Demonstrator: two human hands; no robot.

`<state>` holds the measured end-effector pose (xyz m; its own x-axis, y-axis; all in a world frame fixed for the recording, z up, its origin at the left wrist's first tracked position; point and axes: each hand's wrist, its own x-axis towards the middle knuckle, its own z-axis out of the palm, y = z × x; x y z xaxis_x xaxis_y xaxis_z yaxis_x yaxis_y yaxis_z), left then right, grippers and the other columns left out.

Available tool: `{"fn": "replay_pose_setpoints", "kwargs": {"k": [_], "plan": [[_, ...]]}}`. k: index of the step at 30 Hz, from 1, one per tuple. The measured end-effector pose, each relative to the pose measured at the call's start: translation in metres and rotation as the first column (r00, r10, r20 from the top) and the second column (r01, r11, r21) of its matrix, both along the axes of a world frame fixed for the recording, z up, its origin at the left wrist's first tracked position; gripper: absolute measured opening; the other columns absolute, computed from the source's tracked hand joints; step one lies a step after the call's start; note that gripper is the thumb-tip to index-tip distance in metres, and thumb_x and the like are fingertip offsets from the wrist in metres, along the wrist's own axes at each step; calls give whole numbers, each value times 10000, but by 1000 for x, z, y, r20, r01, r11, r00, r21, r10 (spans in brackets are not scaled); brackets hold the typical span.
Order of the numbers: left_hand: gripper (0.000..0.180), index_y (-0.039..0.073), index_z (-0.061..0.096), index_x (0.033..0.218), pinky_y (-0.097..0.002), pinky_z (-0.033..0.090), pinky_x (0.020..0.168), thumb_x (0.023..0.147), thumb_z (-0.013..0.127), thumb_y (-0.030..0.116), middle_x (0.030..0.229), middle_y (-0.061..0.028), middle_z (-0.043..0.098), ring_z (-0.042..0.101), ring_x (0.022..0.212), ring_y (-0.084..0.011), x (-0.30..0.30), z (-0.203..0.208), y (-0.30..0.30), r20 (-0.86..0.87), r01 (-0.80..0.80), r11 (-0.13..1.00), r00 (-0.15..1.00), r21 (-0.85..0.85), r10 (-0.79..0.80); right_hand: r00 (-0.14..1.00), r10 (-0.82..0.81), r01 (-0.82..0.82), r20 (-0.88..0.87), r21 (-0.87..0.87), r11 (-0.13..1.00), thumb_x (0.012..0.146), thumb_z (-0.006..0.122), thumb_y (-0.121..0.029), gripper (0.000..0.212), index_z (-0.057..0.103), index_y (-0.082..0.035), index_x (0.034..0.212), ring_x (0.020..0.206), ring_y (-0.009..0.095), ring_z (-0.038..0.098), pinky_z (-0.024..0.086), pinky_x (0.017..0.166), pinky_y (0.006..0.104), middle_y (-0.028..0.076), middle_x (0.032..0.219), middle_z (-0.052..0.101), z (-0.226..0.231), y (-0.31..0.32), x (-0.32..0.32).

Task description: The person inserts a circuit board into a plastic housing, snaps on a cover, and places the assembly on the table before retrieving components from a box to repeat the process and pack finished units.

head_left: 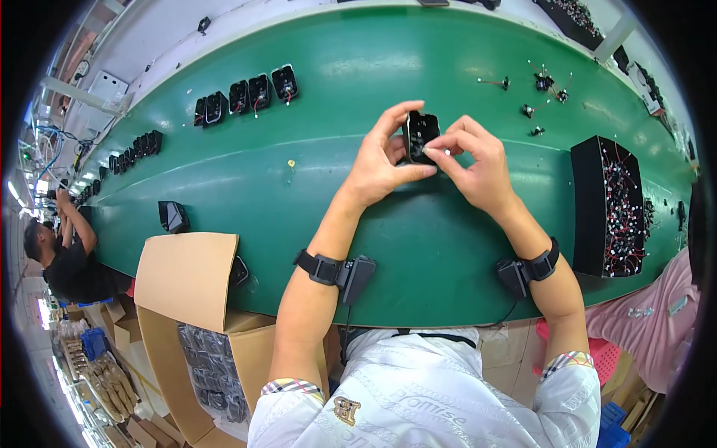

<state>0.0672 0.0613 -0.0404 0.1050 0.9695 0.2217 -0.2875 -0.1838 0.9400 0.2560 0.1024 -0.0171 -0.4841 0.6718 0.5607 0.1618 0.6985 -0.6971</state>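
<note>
Black casing (423, 131) clasped in left hand (377, 166), right hand (478, 166) pinching small white piece (447, 151), green table (418, 254) beneath

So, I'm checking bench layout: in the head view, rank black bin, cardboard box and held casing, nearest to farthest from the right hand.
1. Held casing, in the left hand, at the right hand.
2. Black bin, on the right.
3. Cardboard box, at lower left.

free: green tabletop (426, 261), near side of hands (479, 166) | right obstacle: black bin (587, 213) | lower-left obstacle: open carton (185, 280)
</note>
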Motion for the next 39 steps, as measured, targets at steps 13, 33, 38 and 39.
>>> {"fn": "replay_pose_setpoints", "kwargs": {"k": [13, 33, 38, 39], "plan": [[933, 104, 432, 1455, -319, 559, 922, 641, 858, -62, 1249, -72, 528, 634, 1066, -172, 4, -2, 3, -36, 0, 1000, 999, 4, 1, 999, -36, 35, 26, 36, 999, 828, 751, -28, 88, 710, 1, 901, 760, 146, 602, 480, 647, 274, 71, 833, 604, 10, 3, 7], [864, 134, 495, 1411, -326, 552, 863, 640, 851, -19, 1212, -72, 612, 640, 1030, -164, 10, -9, 2, -270, -3, 996, 962, 85, 26, 984, 4, -1, 179, -17, 1000, 786, 754, -61, 171, 758, -65, 958, 702, 129, 575, 460, 614, 260, 35, 817, 600, -1, 13, 14], [848, 134, 514, 1401, -327, 551, 848, 633, 841, -15, 1217, -59, 607, 654, 971, -170, 13, -12, 3, -424, -10, 986, 902, 169, 82, 966, -17, 8, 258, 36, 999, 773, 759, -28, 171, 757, -66, 940, 740, 138, 601, 466, 603, 273, 38, 856, 634, -2, 13, 15], [852, 131, 508, 1405, -320, 551, 844, 636, 843, -18, 1219, -58, 603, 653, 963, -167, 12, -13, 3, -362, -18, 989, 929, 149, 71, 981, 7, 0, 196, -36, 999, 795, 749, -9, 158, 752, -52, 947, 784, 136, 621, 492, 641, 273, 44, 897, 656, 3, 13, 16]]}}
